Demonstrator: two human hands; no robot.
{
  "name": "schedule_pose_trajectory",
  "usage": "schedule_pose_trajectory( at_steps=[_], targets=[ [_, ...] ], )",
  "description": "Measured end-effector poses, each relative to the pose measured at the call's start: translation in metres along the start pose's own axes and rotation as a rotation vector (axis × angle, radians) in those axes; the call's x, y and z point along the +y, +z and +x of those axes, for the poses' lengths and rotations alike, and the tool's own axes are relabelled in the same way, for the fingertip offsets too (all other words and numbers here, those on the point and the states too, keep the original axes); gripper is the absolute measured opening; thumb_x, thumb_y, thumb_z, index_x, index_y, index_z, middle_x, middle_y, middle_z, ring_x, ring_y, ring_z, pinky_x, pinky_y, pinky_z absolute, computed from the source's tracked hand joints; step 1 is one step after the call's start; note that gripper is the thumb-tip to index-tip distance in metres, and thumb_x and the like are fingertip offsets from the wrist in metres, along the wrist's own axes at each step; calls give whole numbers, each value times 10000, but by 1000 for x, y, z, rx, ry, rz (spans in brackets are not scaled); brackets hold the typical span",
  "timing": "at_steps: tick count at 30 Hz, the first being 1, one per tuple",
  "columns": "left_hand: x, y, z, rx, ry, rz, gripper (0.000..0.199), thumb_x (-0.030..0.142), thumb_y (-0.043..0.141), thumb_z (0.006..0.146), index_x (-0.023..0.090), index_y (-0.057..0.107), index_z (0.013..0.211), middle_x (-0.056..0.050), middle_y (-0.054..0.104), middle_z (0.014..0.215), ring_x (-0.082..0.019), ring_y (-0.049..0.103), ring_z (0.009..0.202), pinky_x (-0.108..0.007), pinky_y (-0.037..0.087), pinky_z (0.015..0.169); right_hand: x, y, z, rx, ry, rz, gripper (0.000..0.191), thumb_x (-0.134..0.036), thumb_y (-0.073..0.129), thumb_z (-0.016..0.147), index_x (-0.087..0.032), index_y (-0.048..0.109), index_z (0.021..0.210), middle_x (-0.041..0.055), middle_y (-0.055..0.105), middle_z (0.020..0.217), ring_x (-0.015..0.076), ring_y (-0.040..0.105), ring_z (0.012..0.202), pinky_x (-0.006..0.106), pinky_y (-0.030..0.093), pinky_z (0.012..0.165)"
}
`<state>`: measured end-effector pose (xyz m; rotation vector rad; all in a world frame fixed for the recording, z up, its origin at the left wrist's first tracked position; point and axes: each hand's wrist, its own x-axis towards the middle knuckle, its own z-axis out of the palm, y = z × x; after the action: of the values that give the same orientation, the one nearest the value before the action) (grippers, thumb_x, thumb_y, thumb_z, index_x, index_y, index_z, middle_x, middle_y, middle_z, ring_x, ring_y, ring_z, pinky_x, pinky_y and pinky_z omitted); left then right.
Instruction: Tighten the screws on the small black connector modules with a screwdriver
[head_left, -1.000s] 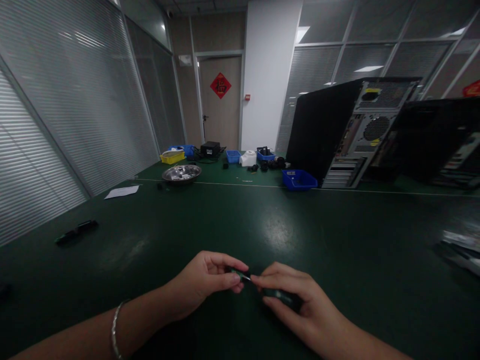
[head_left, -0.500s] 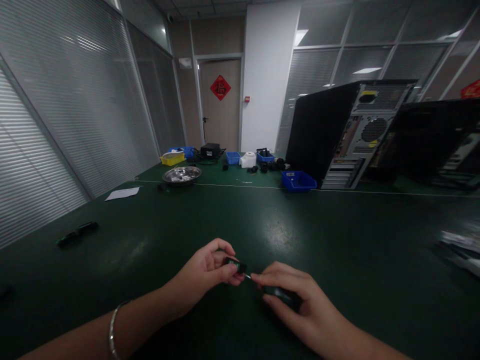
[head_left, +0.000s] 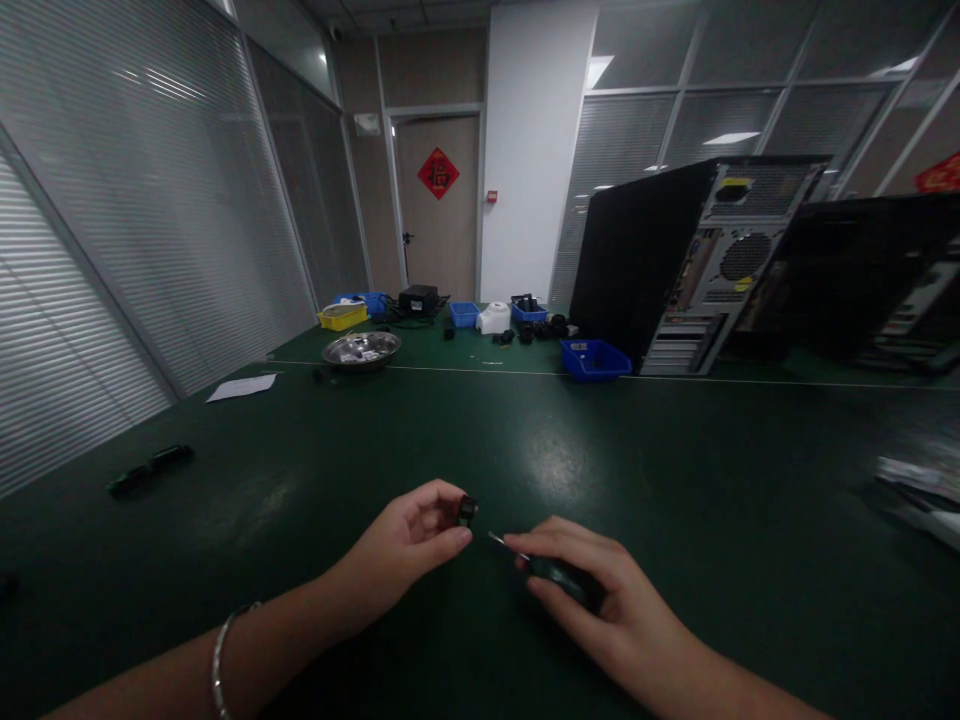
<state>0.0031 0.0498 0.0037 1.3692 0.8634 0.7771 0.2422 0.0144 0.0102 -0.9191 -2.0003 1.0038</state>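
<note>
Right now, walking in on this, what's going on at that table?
A person is working with both bare hands over a dark green table. The left hand holds a small dark part at its fingertips; what it is, I can't tell. The right hand grips a tool with a thin metal shaft, its tip pointing toward the part but not touching it. Further back stand a metal dish, a blue tray and a computer tower.

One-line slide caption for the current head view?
Over a green table, the left hand holds a small dark piece, apart from the metal-tipped tool in the right hand.
</note>
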Motion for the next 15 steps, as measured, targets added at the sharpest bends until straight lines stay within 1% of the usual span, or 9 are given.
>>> schedule_pose_trajectory(
  at_steps=[3, 5, 7, 9, 10, 12, 15],
  targets=[
    [5, 2, -1, -34, -12, 99, 253, 220, 623, 852, 178, 590, 1100, -34, 634, 1025, -179, 584, 993, -332, 429, 892, 0, 0, 0, 11, -11, -4, 342, -138, 555, 909, -254, 623, 1223, 64, 660, 1020, 196, 630, 943, 331, 502, 824],
    [9, 3, -3, -45, -4, 270, 279, 252, 616, 857, 188, 599, 1128, -32, 635, 980, -182, 586, 924, -328, 445, 831, 0, 1, 0, 13, -13, 1, 336, -140, 552, 912, -252, 625, 1220, 64, 660, 1018, 195, 631, 945, 328, 501, 825],
    [11, 4, -6, -52, 52, 482, 273, 267, 632, 846, 205, 617, 1111, -24, 626, 939, -177, 571, 855, -312, 446, 766, 0, 1, 0, 15, -14, 1, 334, -136, 553, 911, -252, 627, 1215, 60, 659, 1019, 193, 630, 948, 326, 498, 830],
    [12, 4, -8, -63, 141, 643, 232, 257, 667, 819, 209, 633, 1043, -22, 615, 946, -175, 556, 848, -298, 437, 751, 0, 0, 0, 15, -12, -6, 336, -131, 554, 908, -254, 627, 1213, 56, 658, 1018, 190, 630, 944, 323, 497, 829],
    [11, 5, -9, -73, 172, 695, 207, 250, 680, 808, 203, 634, 1004, -24, 610, 957, -175, 552, 858, -292, 434, 754, 0, 0, 1, 19, -13, -13, 336, -131, 556, 907, -255, 627, 1212, 53, 659, 1015, 188, 630, 939, 323, 496, 826],
    [10, 6, -10, -89, 182, 761, 179, 247, 701, 789, 188, 619, 937, -26, 598, 948, -173, 545, 847, -280, 429, 734, 1, 0, 1, 25, -10, -24, 335, -132, 558, 906, -254, 626, 1211, 51, 659, 1008, 187, 631, 927, 320, 496, 813],
    [8, 7, -11, -100, 149, 789, 245, 320, 751, 746, 181, 598, 877, -16, 589, 909, -169, 535, 820, -266, 417, 706, 0, 0, 2, 30, -7, -28, 333, -134, 558, 905, -250, 625, 1210, 50, 658, 1005, 184, 631, 923, 316, 497, 808]
  ],
)
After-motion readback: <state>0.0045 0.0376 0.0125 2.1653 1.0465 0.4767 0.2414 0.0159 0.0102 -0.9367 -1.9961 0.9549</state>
